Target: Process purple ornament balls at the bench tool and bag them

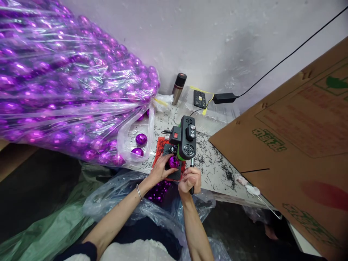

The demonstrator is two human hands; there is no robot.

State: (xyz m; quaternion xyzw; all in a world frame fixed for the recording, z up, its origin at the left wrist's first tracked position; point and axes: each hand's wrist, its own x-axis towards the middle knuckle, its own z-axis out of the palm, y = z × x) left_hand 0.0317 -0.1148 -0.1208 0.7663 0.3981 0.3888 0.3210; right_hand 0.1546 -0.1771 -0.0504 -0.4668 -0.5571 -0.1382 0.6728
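Observation:
My left hand [161,168] has thumb and fingers round a shiny purple ball [174,162] on the dark base of a small black machine [188,137]. The fingers of my right hand [190,180] are wrapped round the machine's lever handle [192,167], just right of the ball. Under the base lies a red mat [160,146] strewn with black bits. Two loose purple balls, one [141,139] behind the other [137,152], lie left of the machine in the mouth of a clear bag.
A huge clear bag of purple balls [81,87] fills the left. Behind the machine are a bottle [179,88], a black remote [199,99] and a power adapter [224,98] with its cable. A large cardboard box [288,145] leans at right. Black scraps litter the white table [209,183].

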